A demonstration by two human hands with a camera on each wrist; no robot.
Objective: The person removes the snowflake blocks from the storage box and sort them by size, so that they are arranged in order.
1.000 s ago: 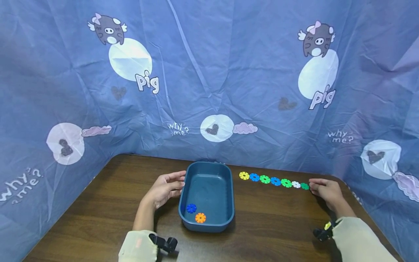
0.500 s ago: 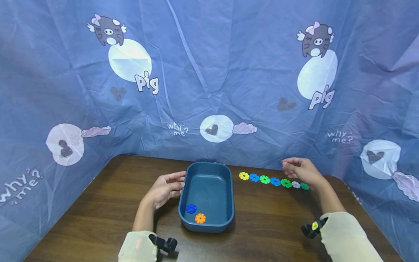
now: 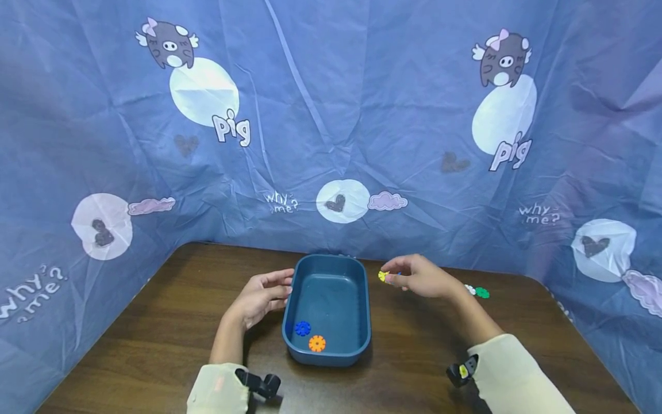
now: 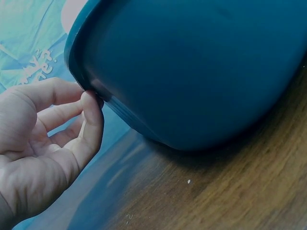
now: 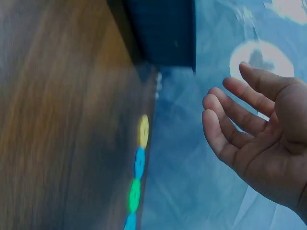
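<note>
A dark teal plastic bin (image 3: 328,293) sits on the table; a blue notched disc (image 3: 303,328) and an orange notched disc (image 3: 317,343) lie inside it. My left hand (image 3: 258,300) holds the bin's left side, thumb and forefinger meeting at its edge in the left wrist view. To the bin's right, my right hand (image 3: 421,277) is over the row of discs, its fingertips around the yellow disc (image 3: 383,276) in the head view. In the right wrist view its fingers are spread and loosely bent, with nothing between them. The hand hides most of the row's middle.
At the row's right end lie a white disc (image 3: 470,290) and a green disc (image 3: 482,292). The brown wooden table (image 3: 414,356) ends at a blue printed cloth (image 3: 289,144) behind and on both sides.
My right hand has left the green disc at the row's right end and travelled left along the row to the yellow one. The left hand and the bin have stayed in place.
</note>
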